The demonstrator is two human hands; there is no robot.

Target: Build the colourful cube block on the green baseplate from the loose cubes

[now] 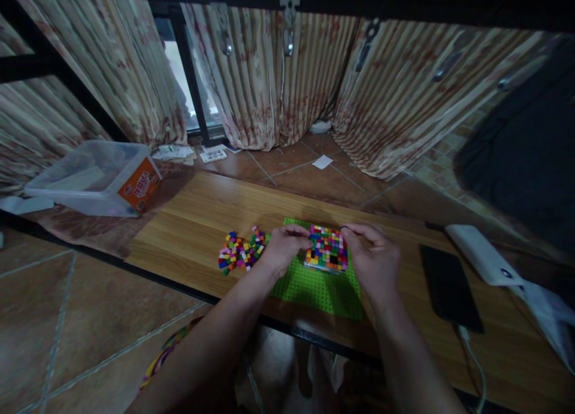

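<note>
A multicoloured block of small toy bricks sits on a green studded baseplate. At the block's left edge is my left hand, thumb and fingers pinched together; what they hold, if anything, is hidden. My right hand is closed in a pinch over the block's upper right corner, where a small dark piece shows at the fingertips. I cannot tell whether that piece touches the block. Left of the baseplate lies a loose pile of small coloured bricks.
The wooden tabletop carries a black phone with a white cable and a white power strip on the right. A clear plastic box with an orange label stands beyond the left end. Striped curtains hang behind.
</note>
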